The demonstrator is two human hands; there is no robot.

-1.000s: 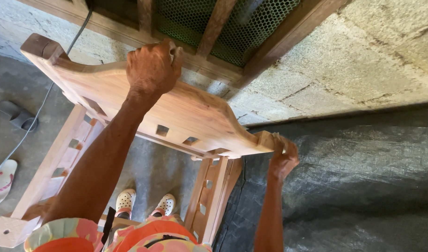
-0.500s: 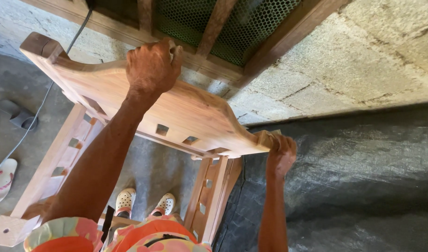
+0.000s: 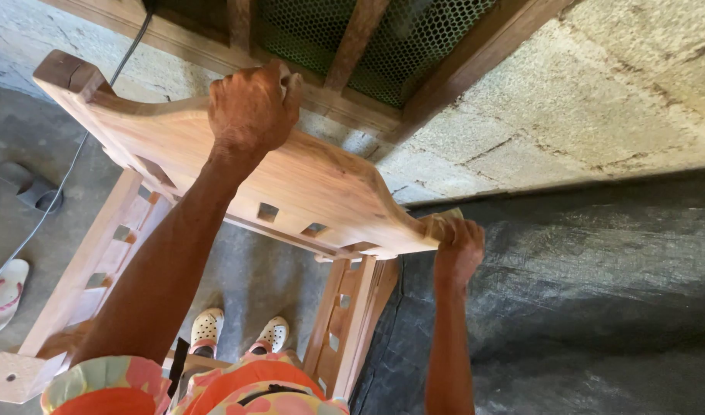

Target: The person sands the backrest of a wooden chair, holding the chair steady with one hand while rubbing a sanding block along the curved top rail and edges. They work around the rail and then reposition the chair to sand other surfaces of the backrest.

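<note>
Wooden chair frame (image 3: pixel 291 184), centre: steadied at its top edge by the left hand (image 3: pixel 252 107), fingers curled over. At 3 o'clock, sandpaper (image 3: pixel 443 223) pressed to its corner by the right hand (image 3: pixel 458 250), fingers closed.

Open grey concrete floor (image 3: pixel 268 284) between the pale slotted wooden side rails (image 3: pixel 83 269), only two white shoes (image 3: pixel 237 332) there. Rough grey block wall (image 3: pixel 598 100) and green wire mesh (image 3: pixel 414 38) closing the far side; black plastic sheet (image 3: pixel 583 307) at right, free.
</note>
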